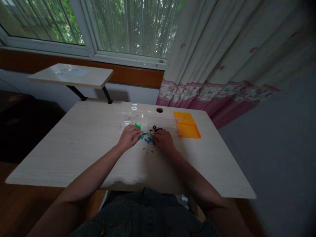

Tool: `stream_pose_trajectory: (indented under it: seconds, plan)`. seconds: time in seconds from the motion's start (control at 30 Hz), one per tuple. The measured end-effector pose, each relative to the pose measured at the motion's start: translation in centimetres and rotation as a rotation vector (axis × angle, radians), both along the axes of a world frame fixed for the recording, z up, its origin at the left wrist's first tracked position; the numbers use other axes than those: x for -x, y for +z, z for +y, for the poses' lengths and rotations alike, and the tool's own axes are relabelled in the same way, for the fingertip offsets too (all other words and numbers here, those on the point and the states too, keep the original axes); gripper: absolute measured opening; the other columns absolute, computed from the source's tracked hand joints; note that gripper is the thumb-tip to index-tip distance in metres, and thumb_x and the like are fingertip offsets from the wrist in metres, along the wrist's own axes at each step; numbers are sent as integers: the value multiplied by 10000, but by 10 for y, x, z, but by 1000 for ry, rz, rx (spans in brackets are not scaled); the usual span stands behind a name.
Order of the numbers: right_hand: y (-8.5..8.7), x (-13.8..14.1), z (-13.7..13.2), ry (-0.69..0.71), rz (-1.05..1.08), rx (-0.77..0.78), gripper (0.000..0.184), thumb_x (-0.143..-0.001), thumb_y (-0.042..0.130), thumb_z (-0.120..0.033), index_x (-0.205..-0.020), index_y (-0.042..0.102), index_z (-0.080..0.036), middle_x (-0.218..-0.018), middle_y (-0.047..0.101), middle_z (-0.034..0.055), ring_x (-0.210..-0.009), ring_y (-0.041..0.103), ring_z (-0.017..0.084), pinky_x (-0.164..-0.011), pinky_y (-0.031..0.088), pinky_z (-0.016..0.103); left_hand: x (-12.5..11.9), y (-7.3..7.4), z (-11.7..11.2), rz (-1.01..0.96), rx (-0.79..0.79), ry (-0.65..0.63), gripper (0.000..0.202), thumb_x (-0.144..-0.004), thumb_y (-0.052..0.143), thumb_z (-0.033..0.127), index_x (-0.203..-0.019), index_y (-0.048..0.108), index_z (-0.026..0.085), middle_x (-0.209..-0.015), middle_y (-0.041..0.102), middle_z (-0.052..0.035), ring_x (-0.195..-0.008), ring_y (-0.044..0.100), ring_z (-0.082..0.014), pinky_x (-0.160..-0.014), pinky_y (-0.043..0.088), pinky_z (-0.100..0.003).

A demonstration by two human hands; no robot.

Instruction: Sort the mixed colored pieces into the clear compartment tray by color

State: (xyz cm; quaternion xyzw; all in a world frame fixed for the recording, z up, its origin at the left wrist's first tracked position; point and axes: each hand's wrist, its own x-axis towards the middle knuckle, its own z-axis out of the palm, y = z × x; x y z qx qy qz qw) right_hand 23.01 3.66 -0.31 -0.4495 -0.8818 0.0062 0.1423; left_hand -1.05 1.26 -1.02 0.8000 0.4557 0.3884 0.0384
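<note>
A small pile of tiny building bricks [148, 139], mostly blue with some yellow and green, lies on the light wooden desk between my hands. My left hand [128, 136] is at the pile's left side, fingers bent and pinched together; anything in them is too small to make out. From the right, my right hand [164, 141] reaches into the pile with curled fingers, their tips partly hidden. Just beyond the hands is a clear plastic tray with compartments [144, 124]. Green pieces [137, 126] lie in its left part, and dark brown pieces [155, 128] are farther right.
An orange open tray [189, 126] rests at the right, beside the clear tray. Behind is a round cable hole [159, 110]. A raised shelf [74, 75] stands at the back left, holding a clear plastic item. A curtain [197, 72] hangs past the back right edge.
</note>
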Motion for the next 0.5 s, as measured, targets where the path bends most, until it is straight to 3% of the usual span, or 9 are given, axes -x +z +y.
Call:
stream_pose_trajectory:
  seconds: [0.5]
  plan:
    - [-2,0,1,44,78,-24,130,-907,619,-284,-873,714,-201,-958,658,64,-960,530,219,-829,360,335,16,-11,12,-26,-23,333,249,-928,561,368,-857,729,199,-834,675,-58,-869,545,-227,-829,434,-391]
